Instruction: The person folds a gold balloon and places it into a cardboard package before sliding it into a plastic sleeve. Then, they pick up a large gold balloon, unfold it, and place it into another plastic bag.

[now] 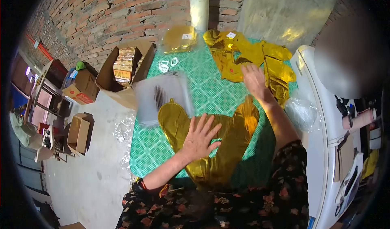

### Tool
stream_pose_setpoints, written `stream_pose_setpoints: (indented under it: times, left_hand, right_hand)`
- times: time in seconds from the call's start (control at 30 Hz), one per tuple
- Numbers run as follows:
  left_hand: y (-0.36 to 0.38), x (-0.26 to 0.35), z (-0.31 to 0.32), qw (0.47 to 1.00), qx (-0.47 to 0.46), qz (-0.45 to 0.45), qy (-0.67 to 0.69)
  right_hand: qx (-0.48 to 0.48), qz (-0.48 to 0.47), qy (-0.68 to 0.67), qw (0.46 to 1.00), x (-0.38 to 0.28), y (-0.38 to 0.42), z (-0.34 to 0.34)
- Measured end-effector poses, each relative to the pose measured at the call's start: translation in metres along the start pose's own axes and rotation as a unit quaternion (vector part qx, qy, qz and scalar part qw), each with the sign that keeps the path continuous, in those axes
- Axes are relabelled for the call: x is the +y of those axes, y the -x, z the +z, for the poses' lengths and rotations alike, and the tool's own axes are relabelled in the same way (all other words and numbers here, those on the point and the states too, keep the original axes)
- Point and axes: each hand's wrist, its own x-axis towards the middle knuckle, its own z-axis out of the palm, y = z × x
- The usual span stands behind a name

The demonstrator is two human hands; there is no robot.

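Note:
A flat gold foil balloon (223, 160), uninflated and shaped like an upside-down letter A, lies on the green checked tablecloth (203, 82) right before me. My left hand (199, 139) rests on its middle with the fingers spread, beside a small hole in the foil. Farther off, my right hand (255, 81) reaches to a second heap of gold foil balloons (243, 52). Its fingers look slightly bent and apart at the near edge of that foil; whether they touch it is hard to see. A white tag (231, 35) shows on the heap.
Clear plastic bags (152, 94) lie to the left, and a bagged gold foil piece (178, 40) at the back. White rings (163, 65) sit near it. An open carton (142, 66) of packets stands left of the table. A white appliance (319, 90) borders the right side.

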Motion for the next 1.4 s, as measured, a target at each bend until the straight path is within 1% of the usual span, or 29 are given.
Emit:
stream_pose_setpoints:
  times: [0.07,0.2,0.3,0.4,0.5,0.57,0.63,0.67,0.7,0.73,0.77,0.83,0.9,0.93,0.97,1.0,1.03,1.1,1.17,1.27,1.37,1.4]
  left_hand:
    - [-0.001,0.0,-0.002,1.0,-0.006,-0.002,0.001]
    - [-0.003,0.002,-0.006,1.0,-0.027,-0.009,-0.003]
    - [-0.005,0.002,-0.009,0.999,-0.047,-0.012,-0.007]
    - [-0.007,0.002,-0.011,0.998,-0.06,-0.016,-0.008]
    - [-0.007,0.001,-0.011,0.997,-0.07,-0.016,-0.005]
    - [-0.007,0.001,-0.01,0.997,-0.077,-0.018,-0.006]
    - [-0.007,0.0,-0.01,0.996,-0.085,-0.02,-0.007]
    - [-0.006,0.002,-0.01,0.996,-0.088,-0.022,-0.005]
    - [-0.006,0.002,-0.009,0.996,-0.089,-0.022,-0.005]
    - [-0.008,0.001,-0.01,0.996,-0.09,-0.023,-0.008]
    - [-0.007,-0.001,-0.008,0.996,-0.088,-0.02,-0.006]
    - [-0.005,-0.002,-0.003,0.997,-0.08,-0.023,-0.002]
    - [-0.005,-0.002,-0.001,0.997,-0.072,-0.025,0.009]
    - [-0.004,-0.002,0.0,0.997,-0.07,-0.026,0.013]
    - [-0.004,-0.003,0.001,0.998,-0.056,-0.025,0.022]
    - [-0.003,-0.003,0.001,0.998,-0.053,-0.028,0.028]
    - [-0.003,-0.002,0.001,0.998,-0.048,-0.03,0.034]
    - [-0.003,-0.002,-0.001,0.998,-0.051,-0.029,0.031]
    - [-0.004,-0.002,-0.004,0.998,-0.043,-0.031,0.042]
    - [-0.005,-0.003,-0.008,0.997,-0.019,-0.025,0.071]
    - [-0.004,-0.005,-0.009,0.995,0.011,-0.02,0.098]
    - [-0.004,-0.006,-0.008,0.994,0.014,-0.022,0.102]
  right_hand:
    - [-0.008,-0.004,0.022,1.0,0.01,-0.016,0.028]
    - [-0.183,-0.002,-0.003,0.983,0.022,-0.038,0.048]
    - [-0.128,-0.056,0.028,0.99,0.025,-0.037,0.043]
    - [-0.066,-0.061,-0.046,0.995,0.037,-0.04,0.047]
    - [-0.11,-0.046,-0.108,0.987,0.05,-0.054,0.061]
    - [-0.258,-0.077,-0.136,0.954,0.088,-0.083,0.055]
    - [-0.207,0.016,-0.093,0.974,0.141,-0.117,0.076]
    - [-0.057,0.167,-0.133,0.975,0.184,-0.125,0.09]
    - [0.098,0.311,-0.164,0.931,0.199,-0.13,0.08]
    - [0.219,0.292,-0.095,0.926,0.199,-0.13,0.079]
    - [0.335,0.268,-0.025,0.903,0.198,-0.127,0.078]
    - [0.4,0.205,0.003,0.893,0.164,-0.121,0.059]
    - [0.299,0.135,-0.079,0.941,0.116,-0.108,0.047]
    - [0.132,0.183,-0.118,0.967,0.088,-0.11,0.043]
    - [-0.04,0.225,-0.152,0.961,0.062,-0.111,0.04]
    - [-0.003,0.124,-0.199,0.972,0.041,-0.107,0.047]
    - [0.035,0.022,-0.242,0.969,0.021,-0.106,0.059]
    - [0.125,-0.123,-0.198,0.964,-0.022,-0.125,0.086]
    - [0.079,-0.093,-0.281,0.952,-0.08,-0.157,0.067]
    - [0.097,-0.085,-0.285,0.95,-0.11,-0.18,0.074]
    - [0.171,0.026,-0.222,0.96,-0.139,-0.201,0.079]
    - [0.122,0.029,-0.25,0.96,-0.14,-0.205,0.088]
